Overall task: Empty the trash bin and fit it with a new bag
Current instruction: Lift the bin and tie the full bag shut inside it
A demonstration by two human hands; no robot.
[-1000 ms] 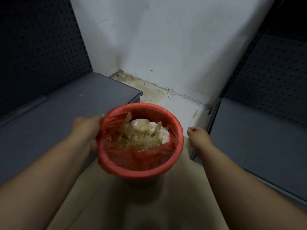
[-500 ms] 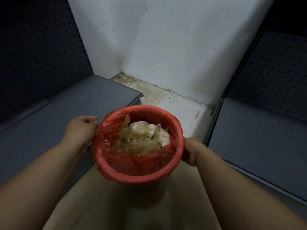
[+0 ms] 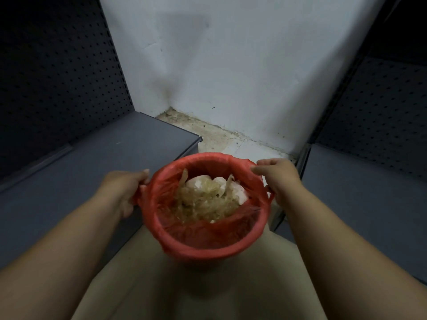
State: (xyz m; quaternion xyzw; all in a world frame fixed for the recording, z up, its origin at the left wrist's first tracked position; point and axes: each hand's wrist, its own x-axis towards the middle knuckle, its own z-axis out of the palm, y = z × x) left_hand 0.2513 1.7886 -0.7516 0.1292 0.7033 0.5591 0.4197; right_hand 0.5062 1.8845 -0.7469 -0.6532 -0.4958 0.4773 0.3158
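Note:
A round trash bin lined with a red plastic bag (image 3: 203, 245) stands on the pale floor between two shelf units. Inside lies yellowish stringy waste (image 3: 203, 202) with crumpled white paper (image 3: 238, 192) behind it. My left hand (image 3: 123, 190) pinches the bag's edge at the left of the rim, where the plastic is pulled outward. At the upper right of the rim, my right hand (image 3: 277, 176) grips the bag's edge, thumb and fingers closed on the red film. The bin's own wall is hidden under the folded-over bag.
A dark grey shelf (image 3: 80, 172) runs close along the left, another grey shelf (image 3: 360, 195) along the right, both backed by perforated panels. A white wall (image 3: 231, 65) with a dirty floor corner (image 3: 208, 135) closes the far end. Pale floor (image 3: 196, 294) lies in front of the bin.
My right hand has risen from the bin's right side to the upper right rim and taken hold of the bag's edge. The left hand now pulls the bag's edge outward.

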